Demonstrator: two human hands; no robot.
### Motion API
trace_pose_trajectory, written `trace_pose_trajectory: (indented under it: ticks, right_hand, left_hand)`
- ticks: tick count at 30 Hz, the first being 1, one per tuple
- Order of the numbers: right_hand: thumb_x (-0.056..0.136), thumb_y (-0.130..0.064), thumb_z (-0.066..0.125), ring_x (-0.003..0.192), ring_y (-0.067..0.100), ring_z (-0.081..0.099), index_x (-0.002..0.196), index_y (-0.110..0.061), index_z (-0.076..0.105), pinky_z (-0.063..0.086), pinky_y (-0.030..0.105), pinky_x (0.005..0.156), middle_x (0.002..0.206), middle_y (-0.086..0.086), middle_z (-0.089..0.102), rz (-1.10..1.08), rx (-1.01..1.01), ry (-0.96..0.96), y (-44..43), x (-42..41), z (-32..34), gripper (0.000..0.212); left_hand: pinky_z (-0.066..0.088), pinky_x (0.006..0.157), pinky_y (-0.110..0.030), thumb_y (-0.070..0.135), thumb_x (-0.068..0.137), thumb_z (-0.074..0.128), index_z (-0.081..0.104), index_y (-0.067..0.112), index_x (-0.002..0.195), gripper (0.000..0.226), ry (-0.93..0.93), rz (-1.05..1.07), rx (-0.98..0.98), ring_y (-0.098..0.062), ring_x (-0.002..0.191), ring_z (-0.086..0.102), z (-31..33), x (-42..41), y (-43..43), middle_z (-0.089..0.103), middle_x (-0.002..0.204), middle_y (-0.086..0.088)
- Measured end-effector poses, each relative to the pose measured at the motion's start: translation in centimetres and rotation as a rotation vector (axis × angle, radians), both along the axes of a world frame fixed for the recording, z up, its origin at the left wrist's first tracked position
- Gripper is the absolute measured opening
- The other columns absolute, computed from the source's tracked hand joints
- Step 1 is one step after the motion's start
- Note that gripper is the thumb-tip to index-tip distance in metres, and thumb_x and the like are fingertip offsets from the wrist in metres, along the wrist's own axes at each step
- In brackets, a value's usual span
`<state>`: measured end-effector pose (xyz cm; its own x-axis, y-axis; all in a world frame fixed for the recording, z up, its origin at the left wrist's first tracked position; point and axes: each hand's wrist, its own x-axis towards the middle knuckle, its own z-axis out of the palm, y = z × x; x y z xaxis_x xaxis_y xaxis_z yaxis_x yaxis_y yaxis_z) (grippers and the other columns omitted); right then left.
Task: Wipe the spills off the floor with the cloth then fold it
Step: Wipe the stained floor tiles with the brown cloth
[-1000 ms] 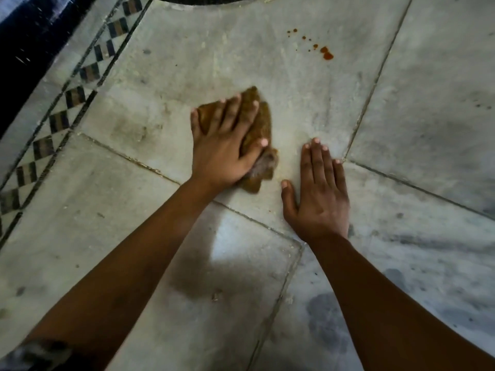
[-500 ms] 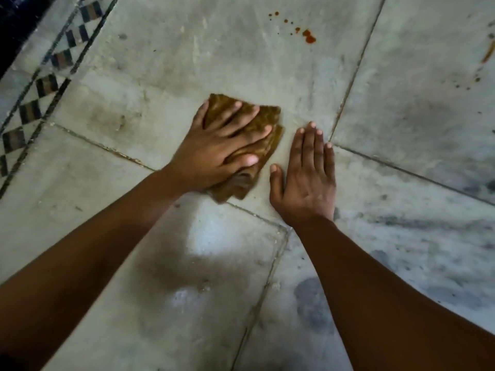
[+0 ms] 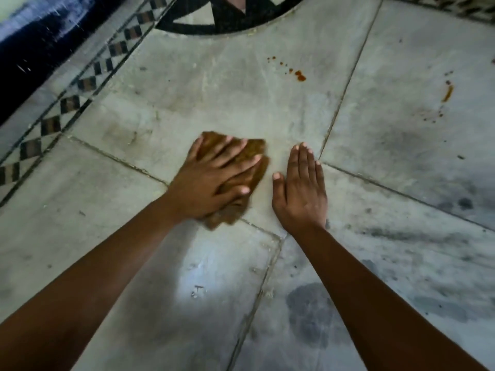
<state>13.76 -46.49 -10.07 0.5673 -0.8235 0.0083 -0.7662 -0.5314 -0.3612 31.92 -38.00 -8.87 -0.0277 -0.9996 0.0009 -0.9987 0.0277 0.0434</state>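
A brown bunched cloth (image 3: 255,151) lies on the grey marble floor (image 3: 214,84). My left hand (image 3: 214,178) presses flat on top of it with fingers spread, covering most of it. Just to its right, my right hand (image 3: 300,188) rests flat on the bare floor, palm down, holding nothing. Orange-brown spill drops (image 3: 299,75) dot the floor beyond the hands. A second spill streak (image 3: 447,92) with small drops lies at the far right.
A checkered tile border (image 3: 69,103) runs diagonally along the left, with a dark wall or step (image 3: 32,49) beyond it. A black circular inlay (image 3: 227,20) sits at the top. Dark smudges (image 3: 308,311) mark the near floor.
My left hand has swept the cloth from fingers-forward to angled rightward, then slid it slightly toward me. My right hand stays planted on the floor. The view has shifted.
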Motion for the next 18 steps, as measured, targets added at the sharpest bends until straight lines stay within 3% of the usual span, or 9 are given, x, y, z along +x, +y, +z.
trace_pose_trajectory:
  ticks: [3,6,9,11,14,16,18]
  right_hand:
    - [0.087,-0.048,0.003,0.146,0.019,0.002,0.149,-0.007,0.009,-0.006,0.03,0.116,0.158,0.01,0.007,0.023,-0.031,0.018,-1.6,-0.9,-0.3,0.075]
    - [0.092,-0.046,0.013,0.146,0.022,0.001,0.149,-0.006,0.008,-0.005,0.032,0.116,0.158,0.012,0.005,-0.092,-0.047,0.063,-5.3,-0.6,-0.2,0.07]
    - [0.098,-0.041,0.022,0.146,0.024,0.001,0.148,-0.003,0.007,-0.004,0.034,0.117,0.158,0.015,0.005,-0.175,0.016,0.057,-9.5,1.0,0.0,0.065]
    - [0.098,-0.042,0.022,0.146,0.025,0.003,0.149,-0.002,0.007,-0.002,0.035,0.118,0.158,0.016,0.005,-0.194,-0.005,0.101,-10.7,1.4,-0.4,0.067]
    - [0.092,-0.047,0.021,0.145,0.025,0.007,0.149,-0.003,0.009,0.001,0.035,0.117,0.157,0.016,0.009,-0.204,-0.073,0.11,-11.0,1.9,-1.0,0.073]
    - [0.088,-0.05,0.018,0.145,0.025,0.006,0.149,-0.004,0.009,0.0,0.034,0.117,0.157,0.015,0.008,-0.207,-0.075,0.111,-10.8,1.7,-1.1,0.076]
    - [0.088,-0.05,0.018,0.146,0.024,0.005,0.149,-0.005,0.009,0.0,0.034,0.117,0.158,0.014,0.007,-0.204,-0.08,0.106,-11.0,1.8,-1.0,0.076]
  left_hand:
    - [0.02,0.107,-0.061,0.056,0.089,0.021,0.026,0.038,0.145,0.059,0.0,0.28,0.015,-0.031,0.14,0.027,-0.1,4.8,2.0,0.03,0.154,-0.002]
    - [0.011,0.11,-0.063,0.05,0.096,0.023,0.016,0.042,0.147,0.052,0.145,0.645,0.08,-0.028,0.145,0.012,0.2,8.7,-1.8,0.014,0.159,0.003]
    - [0.001,0.111,-0.064,0.049,0.098,0.022,0.01,0.044,0.147,0.051,0.227,0.761,0.075,-0.028,0.146,0.003,0.9,8.4,-7.9,0.004,0.16,0.004]
    - [-0.002,0.111,-0.064,0.053,0.097,0.022,0.006,0.043,0.148,0.054,0.201,0.693,0.109,-0.029,0.146,-0.001,0.7,6.2,-10.2,0.0,0.16,0.002]
    - [0.0,0.111,-0.063,0.069,0.089,0.017,0.003,0.042,0.148,0.066,0.097,0.403,0.085,-0.028,0.146,0.0,0.2,2.9,-9.2,0.001,0.16,0.0]
    - [0.008,0.111,-0.062,0.076,0.082,0.009,0.009,0.043,0.147,0.073,0.069,0.222,0.062,-0.028,0.146,0.009,0.2,2.5,-6.0,0.012,0.159,-0.001]
    - [0.021,0.108,-0.061,0.072,0.086,0.009,0.016,0.04,0.146,0.069,0.011,0.206,0.03,-0.031,0.143,0.022,-0.4,4.6,-3.0,0.024,0.156,-0.004]
